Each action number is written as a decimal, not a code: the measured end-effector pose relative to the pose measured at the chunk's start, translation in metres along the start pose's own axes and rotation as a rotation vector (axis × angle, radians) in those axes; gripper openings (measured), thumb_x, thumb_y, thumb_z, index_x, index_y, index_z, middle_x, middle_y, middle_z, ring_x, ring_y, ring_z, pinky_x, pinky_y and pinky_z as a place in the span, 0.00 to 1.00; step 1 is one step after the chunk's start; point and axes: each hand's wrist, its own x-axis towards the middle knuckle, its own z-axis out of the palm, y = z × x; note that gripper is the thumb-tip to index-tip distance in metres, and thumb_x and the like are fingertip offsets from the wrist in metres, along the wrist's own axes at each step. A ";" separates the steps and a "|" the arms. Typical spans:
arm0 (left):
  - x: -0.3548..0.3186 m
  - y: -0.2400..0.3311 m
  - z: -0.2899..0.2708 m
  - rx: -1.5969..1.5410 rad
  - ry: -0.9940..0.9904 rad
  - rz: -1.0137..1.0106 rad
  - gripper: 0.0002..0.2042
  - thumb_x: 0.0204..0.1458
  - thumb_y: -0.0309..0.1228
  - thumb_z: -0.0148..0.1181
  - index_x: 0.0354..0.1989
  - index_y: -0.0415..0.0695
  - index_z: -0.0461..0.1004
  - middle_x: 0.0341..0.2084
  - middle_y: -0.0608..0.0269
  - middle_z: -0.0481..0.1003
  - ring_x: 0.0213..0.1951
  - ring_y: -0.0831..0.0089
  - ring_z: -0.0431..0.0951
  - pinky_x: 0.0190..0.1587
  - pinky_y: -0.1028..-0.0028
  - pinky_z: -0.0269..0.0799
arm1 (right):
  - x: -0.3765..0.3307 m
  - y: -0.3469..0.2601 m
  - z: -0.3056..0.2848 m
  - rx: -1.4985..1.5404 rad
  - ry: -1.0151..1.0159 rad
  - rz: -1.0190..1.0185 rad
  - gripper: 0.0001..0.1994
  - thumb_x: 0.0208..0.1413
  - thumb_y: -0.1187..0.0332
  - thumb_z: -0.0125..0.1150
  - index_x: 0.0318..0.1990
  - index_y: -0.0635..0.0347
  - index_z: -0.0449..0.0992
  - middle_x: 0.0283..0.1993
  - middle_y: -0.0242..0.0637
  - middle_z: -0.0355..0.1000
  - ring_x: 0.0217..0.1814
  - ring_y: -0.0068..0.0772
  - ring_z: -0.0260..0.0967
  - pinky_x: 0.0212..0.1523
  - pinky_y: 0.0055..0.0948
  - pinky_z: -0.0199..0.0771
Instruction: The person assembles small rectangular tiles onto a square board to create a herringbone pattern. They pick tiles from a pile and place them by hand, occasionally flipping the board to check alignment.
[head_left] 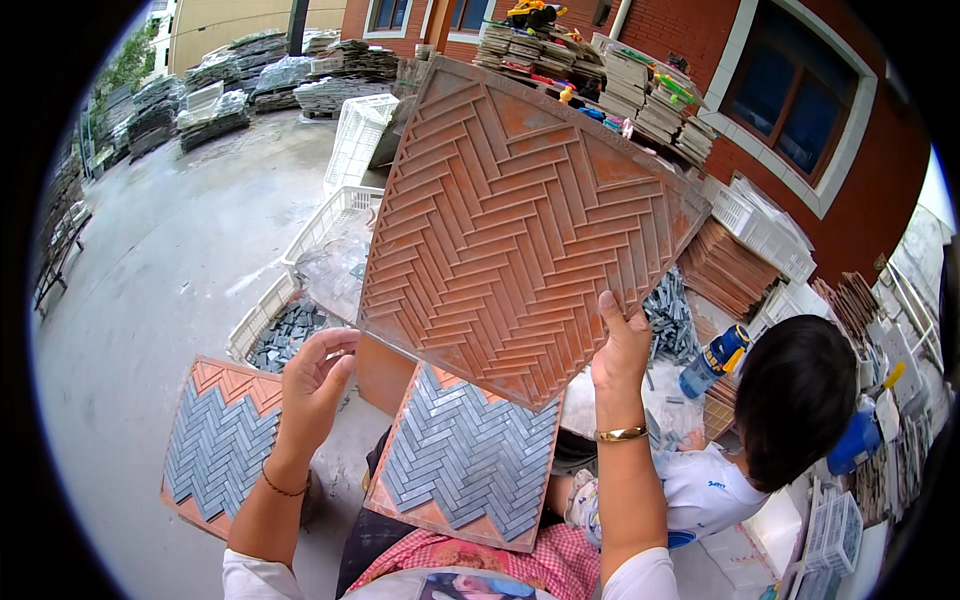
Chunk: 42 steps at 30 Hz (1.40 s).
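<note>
My right hand [622, 352] pinches the lower right edge of the empty red tray [525, 225], held up tilted before me, while my left hand [315, 385] is spread loosely just off its lower left corner, touching nothing. Below lie two trays [465, 460] filled with grey herringbone tiles, on wet concrete [170, 270] in a brick-walled yard. The raised tray hides the white crates [340, 215] behind; a seated person [790, 400] is cut off at right.

White crates [345, 215] sit left of centre, stacked tiles [640, 90] at the top, a seated person [760, 430] lower right, brick wall [860, 200] upper right.
</note>
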 end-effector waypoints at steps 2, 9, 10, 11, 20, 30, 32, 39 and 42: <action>0.001 -0.002 0.000 -0.023 0.015 0.027 0.11 0.51 0.22 0.50 0.43 0.34 0.69 0.39 0.60 0.72 0.43 0.75 0.71 0.48 0.76 0.66 | -0.001 0.000 0.000 0.037 -0.008 -0.023 0.23 0.47 0.70 0.65 0.51 0.66 0.67 0.50 0.32 0.67 0.52 0.24 0.62 0.55 0.25 0.57; -0.004 0.000 -0.019 -0.344 0.020 -0.242 0.14 0.55 0.35 0.51 0.44 0.38 0.68 0.39 0.62 0.72 0.42 0.75 0.71 0.45 0.75 0.68 | -0.001 -0.013 -0.001 -0.101 0.047 -0.232 0.12 0.45 0.70 0.67 0.34 0.65 0.72 0.34 0.29 0.70 0.36 0.19 0.64 0.42 0.18 0.63; -0.005 0.000 -0.024 -0.374 -0.020 -0.261 0.22 0.56 0.44 0.47 0.49 0.38 0.65 0.43 0.57 0.70 0.45 0.71 0.71 0.46 0.73 0.70 | -0.004 -0.016 0.004 -0.107 0.051 -0.285 0.11 0.45 0.70 0.68 0.32 0.65 0.72 0.32 0.30 0.71 0.35 0.17 0.65 0.40 0.17 0.63; -0.007 0.005 -0.025 -0.465 -0.047 -0.283 0.25 0.56 0.47 0.45 0.51 0.37 0.63 0.45 0.55 0.70 0.47 0.69 0.71 0.46 0.72 0.70 | -0.008 -0.017 0.006 -0.185 0.052 -0.305 0.11 0.45 0.70 0.68 0.32 0.65 0.72 0.32 0.30 0.71 0.35 0.17 0.65 0.40 0.17 0.63; -0.003 0.032 -0.033 -1.289 -0.264 -0.456 0.49 0.47 0.63 0.45 0.61 0.28 0.40 0.58 0.28 0.46 0.61 0.42 0.49 0.48 0.43 0.64 | -0.028 -0.029 0.012 -0.739 -0.366 -0.857 0.06 0.45 0.74 0.64 0.31 0.63 0.74 0.28 0.38 0.75 0.28 0.28 0.74 0.27 0.20 0.71; -0.009 0.000 -0.027 -1.061 -0.067 -0.722 0.32 0.54 0.46 0.50 0.55 0.29 0.51 0.50 0.41 0.63 0.50 0.57 0.70 0.48 0.67 0.73 | -0.034 -0.024 0.021 -0.842 -0.760 -1.078 0.13 0.32 0.79 0.62 0.31 0.61 0.73 0.31 0.38 0.74 0.32 0.38 0.74 0.33 0.30 0.75; -0.004 -0.011 -0.025 -1.081 -0.045 -0.738 0.31 0.55 0.45 0.49 0.55 0.29 0.52 0.50 0.42 0.64 0.50 0.58 0.70 0.48 0.67 0.73 | -0.031 -0.024 0.022 -0.852 -0.763 -1.103 0.13 0.32 0.79 0.62 0.31 0.61 0.73 0.31 0.38 0.74 0.32 0.38 0.74 0.33 0.30 0.75; 0.005 -0.038 -0.024 -1.023 -0.106 -0.706 0.28 0.57 0.48 0.44 0.53 0.33 0.58 0.45 0.46 0.69 0.46 0.64 0.74 0.46 0.71 0.74 | -0.010 -0.022 0.020 -0.900 -0.585 -1.080 0.09 0.38 0.79 0.62 0.31 0.61 0.73 0.29 0.38 0.75 0.30 0.36 0.74 0.29 0.28 0.73; -0.014 -0.065 -0.027 -0.544 -0.045 -0.628 0.20 0.57 0.42 0.46 0.49 0.36 0.63 0.40 0.54 0.73 0.41 0.70 0.75 0.43 0.74 0.73 | 0.008 -0.016 0.021 -0.932 -0.376 -0.911 0.06 0.44 0.74 0.63 0.31 0.63 0.73 0.25 0.39 0.73 0.23 0.32 0.72 0.25 0.21 0.69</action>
